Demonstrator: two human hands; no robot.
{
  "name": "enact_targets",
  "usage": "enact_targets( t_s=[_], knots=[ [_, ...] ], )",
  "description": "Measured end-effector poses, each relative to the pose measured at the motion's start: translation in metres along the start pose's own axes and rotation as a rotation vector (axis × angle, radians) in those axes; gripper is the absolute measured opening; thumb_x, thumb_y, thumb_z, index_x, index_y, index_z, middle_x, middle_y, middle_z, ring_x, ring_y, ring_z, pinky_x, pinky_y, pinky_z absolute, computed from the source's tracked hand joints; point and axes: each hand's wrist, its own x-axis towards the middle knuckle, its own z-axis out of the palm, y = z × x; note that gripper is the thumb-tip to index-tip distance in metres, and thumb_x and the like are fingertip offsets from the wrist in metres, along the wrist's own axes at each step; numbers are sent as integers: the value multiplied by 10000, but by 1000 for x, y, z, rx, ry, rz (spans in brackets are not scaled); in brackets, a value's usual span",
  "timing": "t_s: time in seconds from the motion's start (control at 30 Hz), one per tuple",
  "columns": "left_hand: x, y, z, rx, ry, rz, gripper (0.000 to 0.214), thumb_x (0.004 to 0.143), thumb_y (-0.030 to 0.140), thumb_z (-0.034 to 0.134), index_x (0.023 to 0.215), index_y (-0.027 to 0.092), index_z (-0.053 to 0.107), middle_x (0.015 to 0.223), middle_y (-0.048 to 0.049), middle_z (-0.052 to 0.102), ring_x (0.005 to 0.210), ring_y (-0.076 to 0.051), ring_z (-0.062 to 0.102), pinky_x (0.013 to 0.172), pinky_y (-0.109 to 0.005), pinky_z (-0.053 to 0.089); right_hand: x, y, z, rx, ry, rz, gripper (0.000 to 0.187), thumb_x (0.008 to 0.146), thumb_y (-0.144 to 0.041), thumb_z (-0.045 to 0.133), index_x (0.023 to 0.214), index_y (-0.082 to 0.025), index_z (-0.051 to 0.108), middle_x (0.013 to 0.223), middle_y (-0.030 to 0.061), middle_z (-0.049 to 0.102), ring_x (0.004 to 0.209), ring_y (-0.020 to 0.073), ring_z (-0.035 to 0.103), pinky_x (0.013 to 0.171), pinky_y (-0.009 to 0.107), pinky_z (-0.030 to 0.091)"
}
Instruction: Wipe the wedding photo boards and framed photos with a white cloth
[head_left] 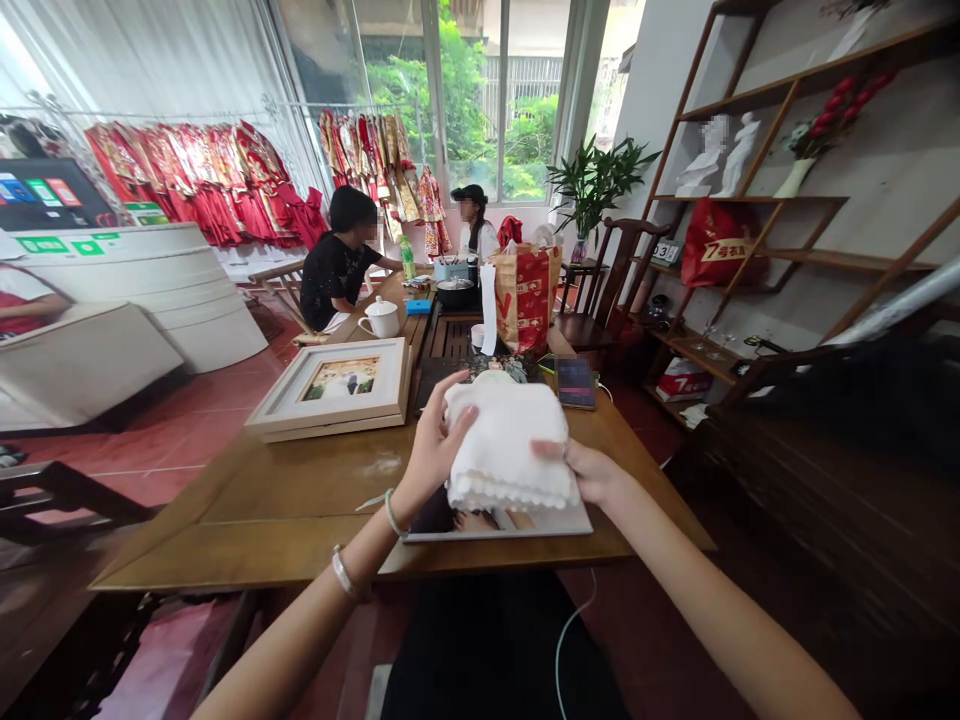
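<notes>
A folded white cloth (510, 440) with a scalloped edge is held between my two hands, above the near side of the wooden table. My left hand (441, 440) grips its left side, thumb on top and fingers spread along the far edge. On the right side, my right hand (585, 468) pinches the cloth with the thumb over it and the other fingers underneath. Beneath the cloth lies a flat photo panel or album (540, 520), mostly covered, with its printed picture showing at the near edge.
Framed photos (330, 390) lie stacked at the left of the table (300, 510). A white lidded mug (381, 318), a red paper bag (525, 300) and a phone (576, 384) with a cable stand or lie farther back. Two people sit at the far end.
</notes>
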Motion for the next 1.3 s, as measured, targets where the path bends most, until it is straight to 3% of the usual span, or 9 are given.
enact_targets(
  t_s=[0.13, 0.2, 0.37, 0.5, 0.63, 0.77, 0.97, 1.17, 1.3],
  knots=[
    [-29, 7, 4, 23, -110, -84, 499, 824, 351, 619, 1287, 255, 459, 1014, -51, 633, 623, -117, 571, 501, -196, 457, -32, 9, -8, 156, -129, 226, 461, 581, -287, 793, 986, -117, 650, 933, 137, 734, 842, 285, 702, 807, 420, 558],
    [-43, 10, 6, -46, -104, -139, 607, 785, 342, 667, 1319, 267, 389, 1104, -74, 606, 734, -150, 621, 577, -224, 511, -45, 15, -11, 238, -145, 299, 454, 577, -254, 800, 985, -117, 656, 953, 129, 734, 864, 276, 699, 826, 397, 553],
    [-72, 17, 8, -270, -163, -420, 1069, 578, 301, 840, 1423, 280, 186, 1413, -159, 389, 1060, -255, 608, 810, -345, 543, -65, 30, -4, 316, -7, 194, 454, 621, -277, 797, 1031, -140, 659, 1006, 110, 724, 940, 279, 678, 885, 404, 528],
    [-79, 21, 7, -389, -316, -566, 776, 624, 303, 813, 1293, 183, 438, 1229, -143, 605, 1041, -286, 628, 792, -350, 542, -68, 31, 0, 325, -43, 213, 477, 590, -255, 801, 1029, -138, 656, 1012, 116, 721, 970, 294, 666, 900, 422, 513],
    [-73, 16, 4, -357, -250, -552, 636, 638, 328, 807, 1178, 162, 514, 1049, -112, 693, 895, -255, 675, 705, -320, 544, -60, 23, -2, 378, -156, 323, 339, 670, -257, 709, 974, -113, 664, 1032, 142, 713, 1055, 288, 631, 966, 420, 465],
    [-64, 13, 0, -430, -168, -487, 677, 635, 318, 810, 1199, 206, 452, 1062, -91, 676, 859, -211, 670, 713, -305, 532, -53, 19, -1, 364, -74, 299, 269, 650, -192, 694, 910, -126, 681, 970, 115, 734, 981, 279, 666, 951, 406, 481],
    [-62, 26, 0, -274, -256, -465, 490, 759, 435, 673, 1170, 197, 550, 1124, -80, 648, 1036, -255, 602, 831, -328, 495, -58, 26, 1, 205, 49, 110, 454, 644, -318, 789, 1054, -173, 659, 1038, 85, 719, 964, 268, 667, 866, 384, 535],
    [-70, 23, 19, 110, 72, -149, 290, 841, 381, 577, 1079, 216, 559, 980, -63, 652, 984, -248, 602, 869, -337, 448, -68, 20, 13, 172, 95, 101, 448, 606, -311, 816, 1008, -164, 684, 967, 78, 735, 909, 280, 681, 812, 386, 555],
    [-60, 20, 9, 224, -24, -96, 272, 851, 372, 562, 1073, 214, 549, 857, -39, 677, 816, -215, 640, 833, -345, 468, -66, 12, 11, 276, 219, 120, 366, 600, -310, 787, 909, -140, 691, 961, 113, 734, 899, 316, 686, 817, 431, 565]
  ],
)
